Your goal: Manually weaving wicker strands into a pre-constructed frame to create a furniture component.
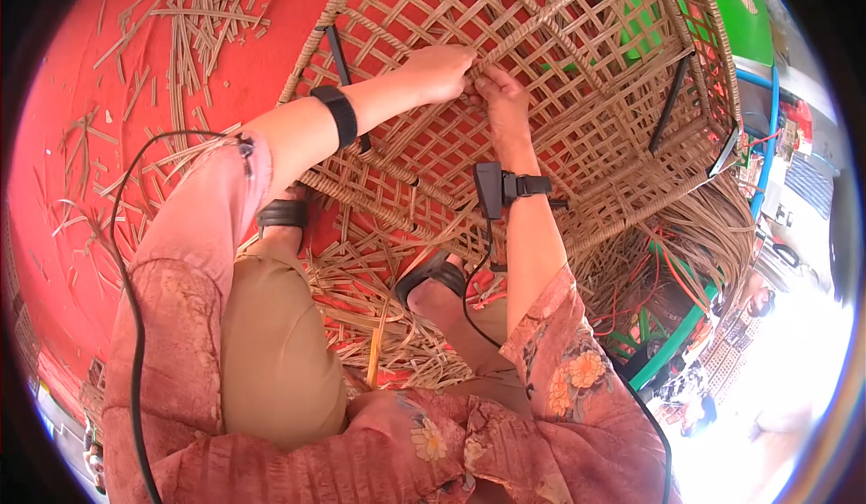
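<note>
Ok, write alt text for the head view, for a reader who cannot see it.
Seen from above, a person's left hand and right hand meet on a strip of a large open-weave cane basket frame, pinching it. Loose cane strips litter the red floor, and the person's sandalled feet sit below the frame.

Your woven frame stands ahead of you on the floor, filling the view from 12 to 2 o'clock. Both of your hands meet on its lattice at 12 o'clock, the left hand just beside the right hand, touching. Loose cane strips lie scattered on the floor from 9 to 11 o'clock. More strips pile under your feet, between your knees and the frame. Your left sandal sits at 10 o'clock of the right sandal. A bundle of fibres lies at 3 o'clock, beside the frame's lower edge.
</note>
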Tool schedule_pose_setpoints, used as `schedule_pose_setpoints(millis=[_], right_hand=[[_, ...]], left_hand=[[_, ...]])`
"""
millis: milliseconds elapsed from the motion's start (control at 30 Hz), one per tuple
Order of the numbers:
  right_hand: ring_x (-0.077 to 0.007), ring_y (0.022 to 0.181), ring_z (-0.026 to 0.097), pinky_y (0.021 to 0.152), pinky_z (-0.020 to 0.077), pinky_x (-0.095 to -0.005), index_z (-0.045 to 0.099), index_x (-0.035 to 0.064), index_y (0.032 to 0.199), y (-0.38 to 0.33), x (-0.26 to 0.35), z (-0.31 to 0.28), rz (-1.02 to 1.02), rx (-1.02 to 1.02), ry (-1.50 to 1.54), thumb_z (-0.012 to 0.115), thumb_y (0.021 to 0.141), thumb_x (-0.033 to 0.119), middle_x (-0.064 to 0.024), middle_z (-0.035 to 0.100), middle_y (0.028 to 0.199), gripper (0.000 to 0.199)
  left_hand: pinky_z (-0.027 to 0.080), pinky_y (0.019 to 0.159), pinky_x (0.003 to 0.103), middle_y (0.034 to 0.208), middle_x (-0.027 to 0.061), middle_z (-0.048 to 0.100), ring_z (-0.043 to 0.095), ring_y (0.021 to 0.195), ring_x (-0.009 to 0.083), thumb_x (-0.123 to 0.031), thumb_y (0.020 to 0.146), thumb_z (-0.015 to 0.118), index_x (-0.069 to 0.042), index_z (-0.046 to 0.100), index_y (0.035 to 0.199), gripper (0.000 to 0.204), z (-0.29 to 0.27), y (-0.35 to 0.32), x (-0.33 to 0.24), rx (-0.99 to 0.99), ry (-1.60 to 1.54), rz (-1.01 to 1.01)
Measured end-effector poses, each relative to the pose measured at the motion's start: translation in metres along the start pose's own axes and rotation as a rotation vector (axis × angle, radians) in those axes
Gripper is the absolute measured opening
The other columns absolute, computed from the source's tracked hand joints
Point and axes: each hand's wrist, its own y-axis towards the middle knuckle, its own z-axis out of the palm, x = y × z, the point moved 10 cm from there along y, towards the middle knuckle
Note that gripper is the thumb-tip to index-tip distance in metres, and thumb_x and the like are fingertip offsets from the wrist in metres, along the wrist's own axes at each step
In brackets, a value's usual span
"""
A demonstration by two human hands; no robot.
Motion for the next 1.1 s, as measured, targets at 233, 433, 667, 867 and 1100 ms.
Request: schedule_pose_setpoints(millis=[233, 433, 667, 867, 1100], right_hand=[[-0.0158, 0.083, 0.061, 0.071, 0.0466, -0.0253, 0.055, -0.0043, 0.115, 0.003, -0.003, 0.002, 0.023, 0.037, -0.001, 0.049, 0.087, -0.003, -0.0095, 0.062, 0.101, 0.029], [-0.0159, 0.085, 0.06, 0.076, 0.0476, -0.0265, 0.055, -0.0047, 0.112, 0.01, -0.005, -0.003, 0.005, 0.061, 0.031, 0.048, 0.084, -0.008, -0.0094, 0.061, 0.101, 0.03], [-0.0155, 0.086, 0.059, 0.076, 0.0492, -0.0273, 0.055, -0.0076, 0.108, 0.014, -0.005, 0.009, -0.049, -0.003, 0.051, 0.047, 0.084, -0.008, -0.0096, 0.061, 0.096, 0.025], [-0.0308, 0.086, 0.061, 0.078, 0.0496, -0.0394, 0.064, -0.0023, 0.094, -0.019, 0.045, 0.008, -0.473, -0.379, -0.804, 0.054, 0.081, 0.0, -0.0164, 0.064, 0.093, 0.017], [-0.0361, 0.094, 0.06, 0.079, 0.0486, -0.042, 0.067, 0.0008, 0.095, -0.022, 0.054, 0.018, -0.337, -0.393, -0.957, 0.057, 0.078, 0.002, -0.0206, 0.063, 0.1, 0.02]], left_hand=[[0.049, 0.066, 0.041, 0.082, 0.0131, 0.065, 0.063, 0.08, 0.0298, -0.008, 0.072, 0.06, -0.004, 0.064, 0.093, 0.022, -0.002, -0.025, -0.011, 0.286, 0.176, 0.084], [0.049, 0.066, 0.039, 0.077, 0.0151, 0.066, 0.064, 0.076, 0.029, -0.013, 0.073, 0.062, -0.004, 0.067, 0.087, 0.018, 0.006, -0.056, -0.014, 0.514, 0.079, 0.045], [0.048, 0.068, 0.043, 0.078, 0.0185, 0.064, 0.064, 0.077, 0.0335, -0.024, 0.081, 0.063, 0.002, 0.064, 0.091, 0.028, -0.003, 0.016, 0.016, -0.156, -0.065, 0.047], [0.046, 0.063, 0.041, 0.074, 0.0178, 0.063, 0.062, 0.071, 0.0324, -0.027, 0.08, 0.066, 0.0, 0.065, 0.084, 0.027, 0.008, 0.017, 0.027, -0.163, -0.29, -0.009], [0.045, 0.063, 0.041, 0.076, 0.0173, 0.064, 0.062, 0.072, 0.0314, -0.026, 0.08, 0.066, -0.002, 0.066, 0.085, 0.025, 0.001, 0.01, 0.023, -0.226, -0.263, 0.02]])
